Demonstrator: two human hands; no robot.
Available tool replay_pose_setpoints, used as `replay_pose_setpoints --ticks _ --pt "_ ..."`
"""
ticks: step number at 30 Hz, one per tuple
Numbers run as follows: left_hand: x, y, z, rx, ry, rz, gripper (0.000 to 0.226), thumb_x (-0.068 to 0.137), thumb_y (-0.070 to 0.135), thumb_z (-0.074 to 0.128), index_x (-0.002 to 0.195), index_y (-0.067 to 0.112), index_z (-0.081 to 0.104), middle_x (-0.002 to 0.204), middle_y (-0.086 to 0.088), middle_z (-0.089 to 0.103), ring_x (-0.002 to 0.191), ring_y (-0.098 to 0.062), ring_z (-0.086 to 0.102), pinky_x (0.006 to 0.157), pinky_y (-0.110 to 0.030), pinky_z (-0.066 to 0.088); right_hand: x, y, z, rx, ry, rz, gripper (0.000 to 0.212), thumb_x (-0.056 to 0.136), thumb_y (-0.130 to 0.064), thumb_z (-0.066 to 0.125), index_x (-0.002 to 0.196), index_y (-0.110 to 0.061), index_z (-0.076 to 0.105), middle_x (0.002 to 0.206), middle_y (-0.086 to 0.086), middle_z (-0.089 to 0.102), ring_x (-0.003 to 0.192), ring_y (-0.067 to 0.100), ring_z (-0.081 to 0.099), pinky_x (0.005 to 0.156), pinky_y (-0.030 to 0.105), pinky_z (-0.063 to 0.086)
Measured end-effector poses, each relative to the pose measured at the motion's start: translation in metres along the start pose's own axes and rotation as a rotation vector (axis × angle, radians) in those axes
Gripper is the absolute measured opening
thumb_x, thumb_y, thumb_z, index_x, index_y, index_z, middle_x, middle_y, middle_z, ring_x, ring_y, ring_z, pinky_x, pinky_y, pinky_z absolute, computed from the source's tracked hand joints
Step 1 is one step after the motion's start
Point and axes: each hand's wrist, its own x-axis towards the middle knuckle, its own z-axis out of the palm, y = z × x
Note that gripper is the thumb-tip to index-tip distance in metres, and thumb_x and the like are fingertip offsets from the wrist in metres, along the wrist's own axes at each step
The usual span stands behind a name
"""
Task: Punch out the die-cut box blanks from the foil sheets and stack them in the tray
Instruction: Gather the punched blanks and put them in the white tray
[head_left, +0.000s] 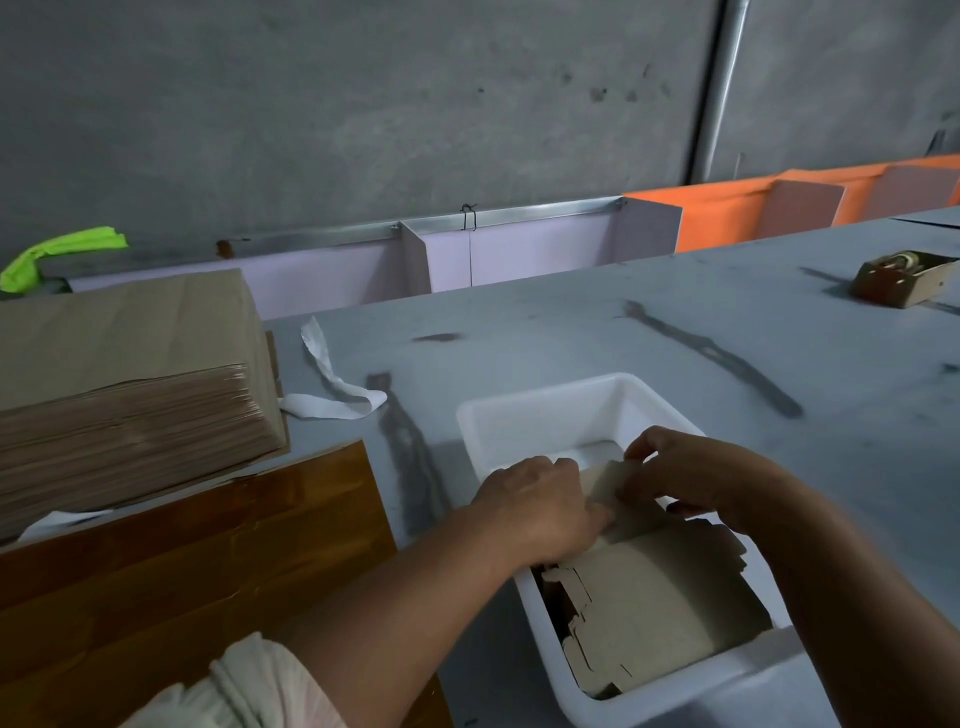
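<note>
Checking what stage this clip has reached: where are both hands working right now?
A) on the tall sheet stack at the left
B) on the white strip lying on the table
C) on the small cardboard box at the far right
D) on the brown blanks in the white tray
D: the left hand and the right hand meet over the white tray, both holding the brown blanks that lie in it.

Forearms extended, left hand (540, 506) and right hand (693, 475) pinch one blank (613, 480).

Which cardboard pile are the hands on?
The blanks in the white tray: left hand and right hand hold its top blank. The tall stack at left lies untouched.
</note>
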Motion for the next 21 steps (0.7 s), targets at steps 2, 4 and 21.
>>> replay_pose_setpoints --ticks 2,4,21 --pt "-0.001 0.0 -0.001 0.002 -0.002 0.013 0.059 0.093 0.063 0.042 0.131 0.019 0.048 0.132 -0.009 0.052 0.122 -0.029 0.049 0.08 -0.036 0.033 0.0 0.0 0.0 0.0 -0.011 -0.006 0.044 0.079 -0.022 0.075 0.118 -0.03 0.057 0.111 0.006 0.063 0.105 0.022 0.059 0.09 0.036 0.054" --pt "-0.003 0.001 -0.002 0.015 -0.004 0.02 0.059 0.094 0.063 0.042 0.133 0.019 0.048 0.134 -0.008 0.051 0.123 -0.028 0.049 0.081 -0.036 0.033 -0.001 -0.001 0.002 0.027 -0.025 -0.011 0.047 0.084 -0.029 0.071 0.127 -0.034 0.053 0.116 0.006 0.062 0.109 0.023 0.059 0.095 0.038 0.053" --pt "-0.01 0.001 -0.005 0.038 -0.039 0.041 0.057 0.099 0.059 0.037 0.135 0.016 0.045 0.137 -0.01 0.047 0.126 -0.029 0.046 0.092 -0.039 0.035 0.002 -0.002 0.011 -0.163 0.009 -0.105 0.019 0.091 -0.046 0.061 0.102 -0.031 0.066 0.103 -0.006 0.066 0.093 0.011 0.062 0.082 0.027 0.05"
